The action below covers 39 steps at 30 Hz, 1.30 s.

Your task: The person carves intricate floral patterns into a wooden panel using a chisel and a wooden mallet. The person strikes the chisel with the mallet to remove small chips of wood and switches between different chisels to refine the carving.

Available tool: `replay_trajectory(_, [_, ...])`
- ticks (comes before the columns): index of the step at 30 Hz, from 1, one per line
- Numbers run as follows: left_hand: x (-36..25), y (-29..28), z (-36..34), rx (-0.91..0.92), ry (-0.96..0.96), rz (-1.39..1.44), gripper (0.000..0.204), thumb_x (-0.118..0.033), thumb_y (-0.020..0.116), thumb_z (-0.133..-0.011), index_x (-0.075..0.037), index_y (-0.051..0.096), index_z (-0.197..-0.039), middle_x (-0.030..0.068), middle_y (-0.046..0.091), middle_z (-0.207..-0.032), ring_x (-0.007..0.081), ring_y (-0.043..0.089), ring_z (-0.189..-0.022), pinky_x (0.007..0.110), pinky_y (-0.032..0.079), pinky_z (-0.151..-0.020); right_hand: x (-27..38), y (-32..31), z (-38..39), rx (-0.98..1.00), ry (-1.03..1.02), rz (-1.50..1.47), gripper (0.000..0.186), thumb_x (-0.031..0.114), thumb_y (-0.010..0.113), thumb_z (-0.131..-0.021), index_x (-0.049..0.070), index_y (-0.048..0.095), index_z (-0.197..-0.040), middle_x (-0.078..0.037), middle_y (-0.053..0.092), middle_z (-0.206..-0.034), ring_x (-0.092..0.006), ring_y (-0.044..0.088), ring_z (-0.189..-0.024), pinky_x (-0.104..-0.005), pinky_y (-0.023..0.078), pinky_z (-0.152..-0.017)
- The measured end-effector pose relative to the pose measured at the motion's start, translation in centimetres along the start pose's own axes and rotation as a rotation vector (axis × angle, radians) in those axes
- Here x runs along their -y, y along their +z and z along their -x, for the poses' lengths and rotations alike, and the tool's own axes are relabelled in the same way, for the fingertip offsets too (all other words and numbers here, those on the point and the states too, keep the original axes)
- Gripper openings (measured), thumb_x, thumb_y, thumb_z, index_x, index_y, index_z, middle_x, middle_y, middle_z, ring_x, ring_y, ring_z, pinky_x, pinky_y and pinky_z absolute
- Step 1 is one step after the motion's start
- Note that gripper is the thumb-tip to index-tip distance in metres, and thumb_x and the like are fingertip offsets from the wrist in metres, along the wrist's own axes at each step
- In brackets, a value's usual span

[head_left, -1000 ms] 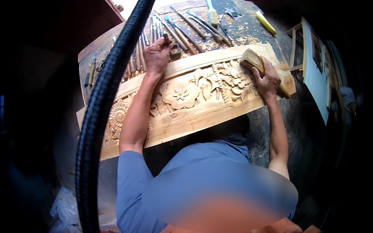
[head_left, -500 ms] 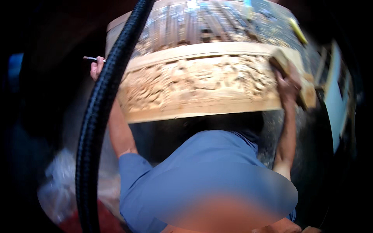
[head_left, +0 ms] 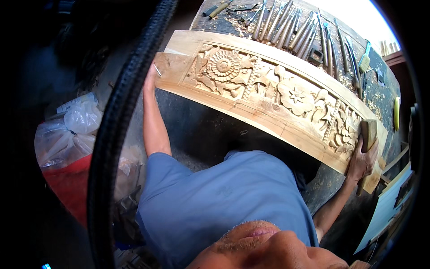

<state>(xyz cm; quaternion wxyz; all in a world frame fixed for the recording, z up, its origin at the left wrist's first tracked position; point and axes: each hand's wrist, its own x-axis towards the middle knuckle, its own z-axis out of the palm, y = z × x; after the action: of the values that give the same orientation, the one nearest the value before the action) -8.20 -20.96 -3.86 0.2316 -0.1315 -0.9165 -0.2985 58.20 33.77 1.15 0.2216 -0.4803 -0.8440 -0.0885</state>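
1. The carved panel lies along the near side of the desk.
2. The right hand is curled firmly round a wooden block at the panel's right end.
3. The left hand is at the other end, partly behind a black cable; a thin metal tool shows there, but I cannot tell how tightly its fingers close.
4. Good handling probably means supporting both ends evenly, keeping block and metal off the fragile petals.
5. Pale, grained wood: 2 large flowers, 1 round and layered, 1 broad and lobed; beaded uprights, smooth borders.
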Motion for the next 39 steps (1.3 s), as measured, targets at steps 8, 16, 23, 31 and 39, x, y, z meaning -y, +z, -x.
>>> replay_trajectory(8, [-1.7, 1.4, -0.4, 0.006, -0.201, -0.109, 0.04, -0.041, 0.061, -0.093, -0.005, 0.077, -0.087, 0.0139, 0.074, -0.089, 0.031, 0.068, -0.088, 0.043, 0.048, -0.08, -0.5, -2.0, 4.5, -0.085, 0.206, 0.076, 0.059, 0.042, 0.079, -0.09, 0.008, 0.064, -0.135, -0.016, 0.071, -0.125, -0.0373, 0.069, -0.109, -0.0446, 0.055, -0.089])
replay_trajectory(16, [-6.7, 0.5, 1.6, 0.075, -0.452, -0.129, 0.039, -0.041, 0.06, -0.091, -0.006, 0.076, -0.084, 0.0147, 0.075, -0.09, 0.0341, 0.069, -0.089, 0.044, 0.048, -0.081, -1.1, -1.9, 4.6, -0.126, 0.244, 0.253, 0.059, 0.048, 0.081, -0.086, 0.014, 0.068, -0.131, -0.012, 0.075, -0.117, -0.0359, 0.073, -0.099, -0.045, 0.058, -0.081])
replay_trajectory(23, [-9.1, 0.2, 4.1, 0.028, -0.08, 0.445, 0.037, -0.04, 0.062, -0.09, -0.007, 0.074, -0.082, 0.0102, 0.072, -0.082, 0.0283, 0.067, -0.083, 0.042, 0.047, -0.078, -3.8, -1.1, 5.3, -0.123, 0.18, 0.202, 0.061, 0.051, 0.077, -0.089, 0.01, 0.066, -0.132, -0.019, 0.071, -0.124, -0.0392, 0.067, -0.113, -0.0477, 0.054, -0.093])
replay_trajectory(31, [-5.7, 0.7, 3.6, 0.072, -0.394, 0.696, 0.031, -0.033, 0.064, -0.092, -0.005, 0.072, -0.079, 0.0012, 0.065, -0.073, 0.0161, 0.058, -0.073, 0.036, 0.044, -0.071, -3.5, 0.0, 4.6, -0.14, 0.154, 0.196, 0.066, 0.055, 0.076, -0.088, 0.007, 0.065, -0.133, -0.018, 0.069, -0.126, -0.0395, 0.065, -0.117, -0.0467, 0.052, -0.098])
replay_trajectory(39, [-8.4, -0.8, 2.7, 0.181, -0.452, 0.335, 0.032, -0.034, 0.064, -0.093, -0.006, 0.071, -0.078, -0.0008, 0.058, -0.069, 0.0142, 0.052, -0.069, 0.035, 0.04, -0.067, -2.4, -0.6, 4.7, -0.122, 0.265, 0.255, 0.067, 0.056, 0.077, -0.086, 0.009, 0.067, -0.131, -0.017, 0.07, -0.126, -0.038, 0.065, -0.116, -0.0463, 0.052, -0.098])
